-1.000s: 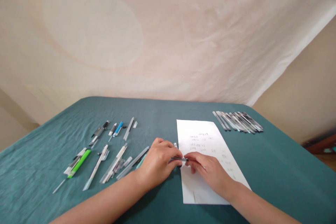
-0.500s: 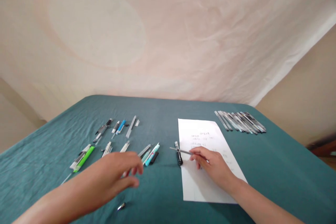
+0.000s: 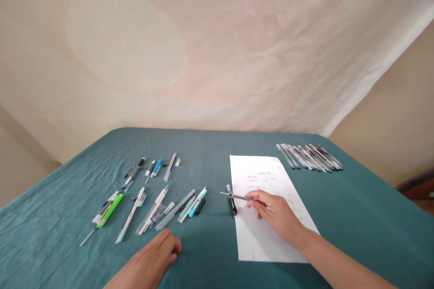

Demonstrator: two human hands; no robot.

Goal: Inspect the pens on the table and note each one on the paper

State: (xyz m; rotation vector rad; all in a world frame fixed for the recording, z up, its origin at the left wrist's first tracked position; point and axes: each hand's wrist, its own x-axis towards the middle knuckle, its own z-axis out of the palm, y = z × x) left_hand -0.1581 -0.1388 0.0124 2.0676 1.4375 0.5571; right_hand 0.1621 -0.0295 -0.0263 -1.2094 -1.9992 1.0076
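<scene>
My right hand (image 3: 275, 215) rests on a white sheet of paper (image 3: 262, 169) with handwriting and pinches a thin pen refill (image 3: 233, 196), which points left. Under the refill's tip lies a black pen barrel (image 3: 232, 199), just off the paper's left edge. My left hand (image 3: 154, 261) is low at the near edge of the teal tablecloth (image 3: 203, 149). Its fingers are curled down onto the cloth, and whatever is under them is hidden. Taken-apart pens and pen parts (image 3: 159, 207) lie just beyond it.
A green pen (image 3: 110, 210), a blue-capped piece (image 3: 157, 167) and other loose pens are spread over the table's left half. A neat row of several dark pens (image 3: 310, 157) lies at the far right. A pale draped sheet hangs behind the table.
Both hands held the pen together a second ago. My left hand then let go, swung left and down, and now sits curled where a small pen piece lay. My right hand kept the refill.
</scene>
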